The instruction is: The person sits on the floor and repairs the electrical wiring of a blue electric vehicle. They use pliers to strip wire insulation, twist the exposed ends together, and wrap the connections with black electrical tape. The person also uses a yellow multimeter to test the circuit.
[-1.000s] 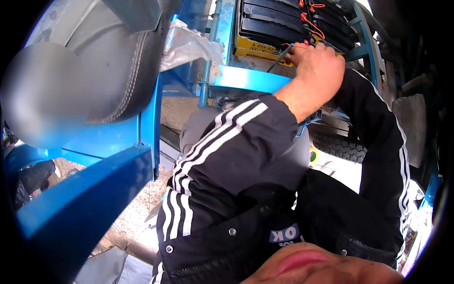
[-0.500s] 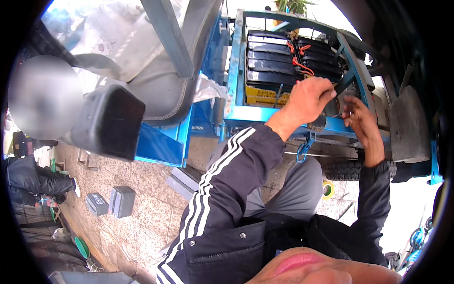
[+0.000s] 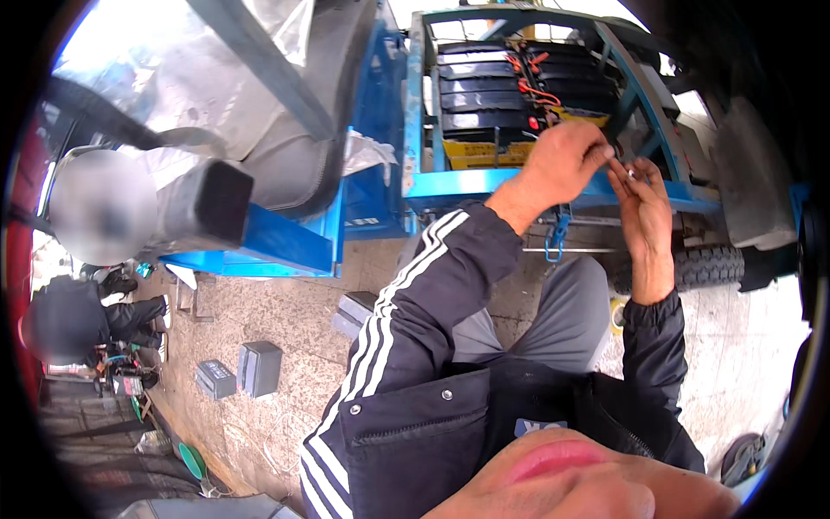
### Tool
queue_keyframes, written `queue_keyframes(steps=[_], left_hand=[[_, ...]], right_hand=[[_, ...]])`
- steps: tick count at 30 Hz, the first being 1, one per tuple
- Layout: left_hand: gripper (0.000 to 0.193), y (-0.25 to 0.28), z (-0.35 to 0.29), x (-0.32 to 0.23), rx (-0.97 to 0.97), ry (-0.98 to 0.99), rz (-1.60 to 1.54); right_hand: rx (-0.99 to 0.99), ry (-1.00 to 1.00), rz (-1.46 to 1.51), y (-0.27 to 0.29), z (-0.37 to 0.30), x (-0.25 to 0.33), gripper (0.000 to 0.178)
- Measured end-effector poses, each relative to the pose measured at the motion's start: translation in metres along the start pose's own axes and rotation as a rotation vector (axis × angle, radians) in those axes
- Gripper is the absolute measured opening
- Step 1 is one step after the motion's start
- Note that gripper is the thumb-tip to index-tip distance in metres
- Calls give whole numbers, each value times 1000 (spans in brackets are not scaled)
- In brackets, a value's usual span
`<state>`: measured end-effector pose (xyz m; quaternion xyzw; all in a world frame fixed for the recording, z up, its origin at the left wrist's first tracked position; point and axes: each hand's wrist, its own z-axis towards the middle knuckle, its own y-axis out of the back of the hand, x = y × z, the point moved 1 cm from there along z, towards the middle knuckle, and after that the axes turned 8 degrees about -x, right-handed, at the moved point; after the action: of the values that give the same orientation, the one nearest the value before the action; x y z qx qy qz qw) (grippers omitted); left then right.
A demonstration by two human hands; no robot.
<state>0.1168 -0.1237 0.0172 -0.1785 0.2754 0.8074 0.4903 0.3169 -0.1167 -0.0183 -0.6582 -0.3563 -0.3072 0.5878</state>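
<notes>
Above the near rail of a blue metal frame (image 3: 458,183), my two hands are close together. My left hand (image 3: 560,164) is closed, thumb and fingertips pinched toward my right hand; what they hold, if anything, is hidden. Fingers bent, my right hand (image 3: 644,208) pinches a small shiny piece (image 3: 630,176), too small to name. Beyond my hands, inside the frame, sit two rows of black batteries (image 3: 484,101) with red cables (image 3: 540,95) between them. A yellow printed panel (image 3: 484,156) runs along their near side.
A blue latch-like bracket (image 3: 558,233) hangs below the rail. A black tyre (image 3: 705,270) is at right, a tape roll (image 3: 616,316) beside my knee. Grey battery-like blocks (image 3: 259,368) rest on the floor at left. A padded black seat (image 3: 303,173) stands left; a person (image 3: 69,316) is farther off.
My right hand has moved left and up, and its fingertips now nearly meet those of my left hand. The view has shifted slightly.
</notes>
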Motion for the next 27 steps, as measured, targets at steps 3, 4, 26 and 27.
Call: queue_keyframes(steps=[3, 4, 26, 27], left_hand=[[17, -4, -7, 11, -32, 26, -40], [16, -5, -9, 9, -31, 36, -61], [7, -6, -11, -12, 186, 99, -10], [7, -9, -12, -14, 188, 83, -28]], right_hand=[[21, 54, -36, -14, -7, 10, 26], [26, 46, -26, -10, -5, 14, 25], [201, 63, 88, -3, -40, -3, 38], [202, 84, 76, 1, -42, -2, 37]])
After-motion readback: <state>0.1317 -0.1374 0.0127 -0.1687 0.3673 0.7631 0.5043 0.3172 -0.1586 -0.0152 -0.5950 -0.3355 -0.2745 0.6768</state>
